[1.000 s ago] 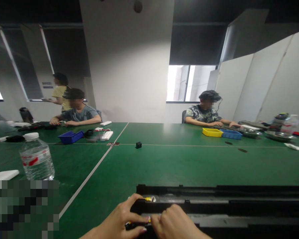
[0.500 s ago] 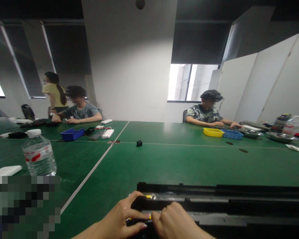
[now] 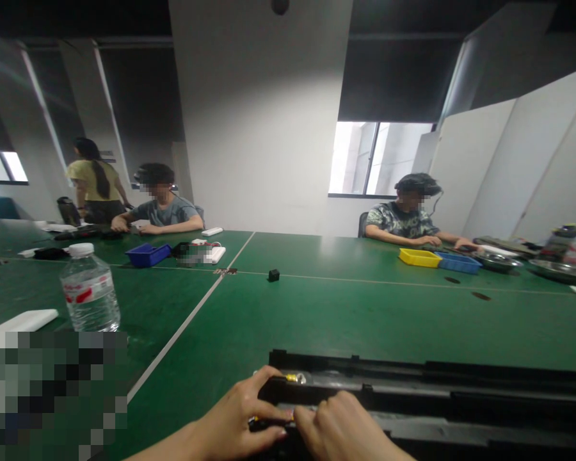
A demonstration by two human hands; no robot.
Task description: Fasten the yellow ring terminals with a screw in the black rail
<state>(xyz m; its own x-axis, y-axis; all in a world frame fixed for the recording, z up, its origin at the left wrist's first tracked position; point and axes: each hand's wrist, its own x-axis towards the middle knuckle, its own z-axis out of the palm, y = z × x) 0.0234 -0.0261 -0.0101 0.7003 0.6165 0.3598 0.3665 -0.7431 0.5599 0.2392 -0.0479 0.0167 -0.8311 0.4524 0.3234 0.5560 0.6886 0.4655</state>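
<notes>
A long black plastic housing (image 3: 461, 397) lies across the near edge of the green table (image 3: 345, 314). My left hand (image 3: 235, 422) grips its left end, with the index finger stretched along the top edge and the thumb pinching a small dark part with yellow on it (image 3: 269, 422). My right hand (image 3: 340, 432) is closed in a fist right beside it, and its fingertips meet the left hand's at that same small part. A small brass-coloured piece (image 3: 295, 378) sits in the housing just above my left index finger.
A water bottle (image 3: 90, 289) stands at the left, with a white flat block (image 3: 26, 320) beside it. A small black cube (image 3: 273, 275) sits mid-table. Blue (image 3: 148, 254) and yellow (image 3: 419, 257) bins, metal bowls (image 3: 496, 261) lie farther back. Two seated people and one standing are across the table.
The view has swung slightly left and down. The standing person at the far left has turned away. My hands stay pinched together on the small part at the housing's left end.
</notes>
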